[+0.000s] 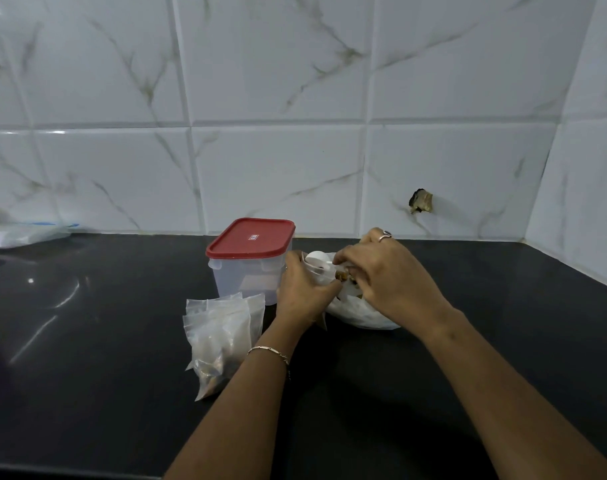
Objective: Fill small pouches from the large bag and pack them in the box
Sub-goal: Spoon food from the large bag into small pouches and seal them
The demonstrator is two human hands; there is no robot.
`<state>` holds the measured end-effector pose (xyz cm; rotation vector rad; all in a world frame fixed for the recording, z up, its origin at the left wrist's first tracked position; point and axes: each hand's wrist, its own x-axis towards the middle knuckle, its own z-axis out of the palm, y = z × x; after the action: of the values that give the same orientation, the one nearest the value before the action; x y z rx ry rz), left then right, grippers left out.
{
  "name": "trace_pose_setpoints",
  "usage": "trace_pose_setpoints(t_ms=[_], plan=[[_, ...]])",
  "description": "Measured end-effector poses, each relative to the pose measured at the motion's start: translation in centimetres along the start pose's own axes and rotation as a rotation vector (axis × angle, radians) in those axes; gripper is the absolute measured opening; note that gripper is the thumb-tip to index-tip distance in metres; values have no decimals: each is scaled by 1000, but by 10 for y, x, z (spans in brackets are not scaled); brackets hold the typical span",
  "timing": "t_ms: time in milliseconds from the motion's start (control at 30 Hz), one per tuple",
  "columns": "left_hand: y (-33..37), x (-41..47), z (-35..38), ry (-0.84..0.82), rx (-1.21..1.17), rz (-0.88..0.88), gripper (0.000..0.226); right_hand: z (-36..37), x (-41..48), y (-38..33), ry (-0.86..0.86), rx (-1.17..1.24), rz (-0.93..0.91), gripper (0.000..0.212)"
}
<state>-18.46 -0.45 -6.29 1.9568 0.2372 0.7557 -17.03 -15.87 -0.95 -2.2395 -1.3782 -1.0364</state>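
Two hands: both meet at the mouth of the large bag (361, 315), close together.
Left hand (304, 289): fingers curled round what appears to be a small pouch (321, 276), holding it at the bag's opening; how wide the pouch gapes cannot be told.
Right hand (388, 278): fingertips pressed together in a pinch on the handle of a white scoop (317, 259), whose bowl sits over the pouch.
Large bag: white and slumped on the black countertop (104, 341), just right of the box, with brownish contents showing at its mouth.
Box (246, 275): clear plastic, with its red lid (250, 239) on, standing behind the left hand.
Filled pouches (219, 334): a loose stack lying in front of the box, beside the left forearm.
Stage: judged mid-fill; packing has likely not begun, since the lid is on.
Risk, spill: the pouch mouth is narrow and limp; a tilted or overfull scoop would probably scatter pieces onto the countertop.
Risk, collapse: the soft bag may fold shut or tip if the right wrist leans on it.
Risk, knock: the left forearm lies near the stack and could nudge it on pulling back.
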Motion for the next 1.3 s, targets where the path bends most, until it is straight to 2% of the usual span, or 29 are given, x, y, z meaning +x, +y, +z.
trace_pose_setpoints(t_ms=[233,300,433,533,733,867,967,1067,1133,1233,1300], plan=[[1,1,0,-2,-53,-24,62,3,-4,4,109,-44,-39,22],[2,0,-1,-6,-56,-23,60,3,-8,5,133,53,74,20],[3,-3,-3,-12,-55,-11,56,-4,-27,12,260,391,449,16],[6,-10,-5,-18,-71,-25,59,-14,-50,21,344,547,641,13],[15,-27,-10,-16,-97,-23,59,-25,-88,33,230,417,812,14],[18,-37,-11,-30,-123,-3,69,-22,-101,32,79,331,812,12],[22,-48,-9,-39,-124,11,80,-21,-106,29,-31,148,749,19],[24,-57,-8,-77,-118,42,81,-17,-102,20,31,23,662,35],[22,-62,-9,-130,-120,40,85,-13,-92,4,85,146,644,31],[21,-67,-11,-203,-155,30,105,-7,-75,-23,61,423,657,28],[14,-67,-12,-208,-186,22,110,-4,-66,-32,61,515,662,26]])
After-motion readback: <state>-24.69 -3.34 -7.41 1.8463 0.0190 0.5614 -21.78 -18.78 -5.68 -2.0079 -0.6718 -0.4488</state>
